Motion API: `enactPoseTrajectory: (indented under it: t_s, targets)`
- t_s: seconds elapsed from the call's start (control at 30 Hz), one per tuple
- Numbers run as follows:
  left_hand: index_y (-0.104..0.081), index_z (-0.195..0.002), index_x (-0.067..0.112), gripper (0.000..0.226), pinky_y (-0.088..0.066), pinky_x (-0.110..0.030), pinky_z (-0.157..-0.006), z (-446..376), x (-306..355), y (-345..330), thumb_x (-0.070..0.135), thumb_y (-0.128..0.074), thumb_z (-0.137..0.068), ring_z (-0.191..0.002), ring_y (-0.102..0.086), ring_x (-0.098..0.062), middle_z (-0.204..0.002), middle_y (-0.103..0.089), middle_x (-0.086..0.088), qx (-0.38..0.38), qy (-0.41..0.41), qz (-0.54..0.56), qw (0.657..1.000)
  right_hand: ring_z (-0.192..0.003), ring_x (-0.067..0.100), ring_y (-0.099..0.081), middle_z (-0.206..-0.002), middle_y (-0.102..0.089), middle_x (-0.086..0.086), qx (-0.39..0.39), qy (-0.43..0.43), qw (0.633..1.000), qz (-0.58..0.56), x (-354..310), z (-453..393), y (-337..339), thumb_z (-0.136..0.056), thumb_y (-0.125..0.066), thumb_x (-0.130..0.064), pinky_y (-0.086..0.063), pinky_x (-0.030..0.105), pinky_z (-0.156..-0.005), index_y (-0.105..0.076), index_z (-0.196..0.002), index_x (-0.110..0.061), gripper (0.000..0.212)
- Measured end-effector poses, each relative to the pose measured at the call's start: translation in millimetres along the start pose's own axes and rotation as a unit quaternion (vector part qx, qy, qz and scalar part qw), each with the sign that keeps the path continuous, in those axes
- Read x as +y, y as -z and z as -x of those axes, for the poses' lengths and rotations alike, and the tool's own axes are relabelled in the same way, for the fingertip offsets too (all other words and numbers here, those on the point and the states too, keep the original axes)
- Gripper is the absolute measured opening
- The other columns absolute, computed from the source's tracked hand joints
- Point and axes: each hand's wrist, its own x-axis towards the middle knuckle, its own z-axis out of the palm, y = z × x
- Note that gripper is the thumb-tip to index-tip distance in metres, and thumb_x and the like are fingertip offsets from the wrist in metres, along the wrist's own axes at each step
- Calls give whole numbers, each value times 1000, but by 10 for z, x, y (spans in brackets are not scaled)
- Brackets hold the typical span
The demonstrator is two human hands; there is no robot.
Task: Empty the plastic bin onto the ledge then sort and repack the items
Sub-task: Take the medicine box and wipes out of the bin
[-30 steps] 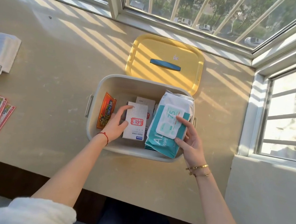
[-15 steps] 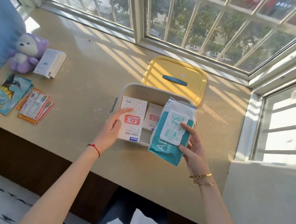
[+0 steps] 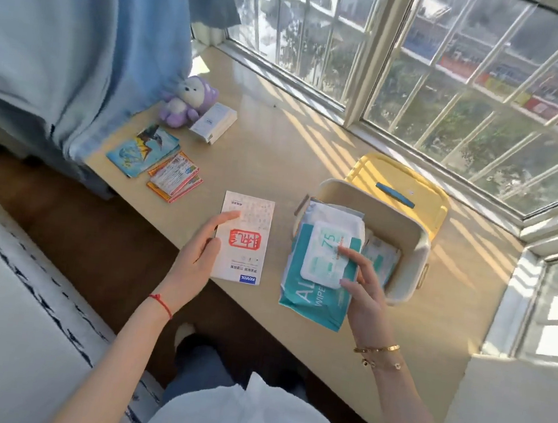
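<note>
The beige plastic bin (image 3: 410, 259) stands on the ledge (image 3: 269, 162), its yellow lid (image 3: 411, 187) lying flat behind it. My left hand (image 3: 201, 251) holds a flat white box with a red stamp (image 3: 247, 239) over the ledge, left of the bin. A teal and white wipes pack (image 3: 319, 270) is gripped by my right hand (image 3: 363, 282); it overlaps the bin's near left rim. A pale packet (image 3: 381, 256) still lies inside the bin, half hidden by the wipes.
At the ledge's left end lie a purple plush toy (image 3: 187, 101), a small white box (image 3: 214, 123), blue picture packets (image 3: 142, 152) and orange packets (image 3: 176, 178). A blue curtain (image 3: 80, 52) hangs at left. Windows close off the back and right.
My left hand has lifted the white box out of the bin and carried it left over the ledge. The wipes pack has come toward the bin's near left rim. My view swung left.
</note>
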Motion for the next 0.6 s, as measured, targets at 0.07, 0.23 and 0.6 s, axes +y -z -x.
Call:
enactPoseTrajectory:
  t_s: [0.07, 0.23, 0.6]
  targets:
    - [-45, -137, 32, 43, -53, -18, -85, 101, -39, 312, 8, -32, -105, -126, -51, -7, -145, -43, 8, 18, -5, 13, 1000, -113, 29, -63, -131, -57, -3, -5, 17, 999, 32, 96, -28, -306, -87, -62, -13, -59, 41, -78, -56, -125, -17, 39]
    - [-48, -136, 35, 48, -50, -22, -96, 212, -215, 1307, 4, -31, -104, -126, -51, -6, -143, -49, 8, 39, -15, 23, 999, -113, 33, -63, -136, -54, 8, -19, 18, 998, 51, 494, -201, -1188, -87, -63, -12, -59, 44, -79, -58, -123, -24, 38]
    - [-49, -133, 42, 47, -55, -32, -92, -20, -607, 3130, 8, -33, -104, -124, -55, -9, -139, -54, 8, 9, 21, 7, 1000, -111, 36, -64, -136, -53, 14, 8, 6, 1000, 20, 1040, -669, -2840, -82, -73, -22, -61, 40, -73, -60, -120, -24, 40]
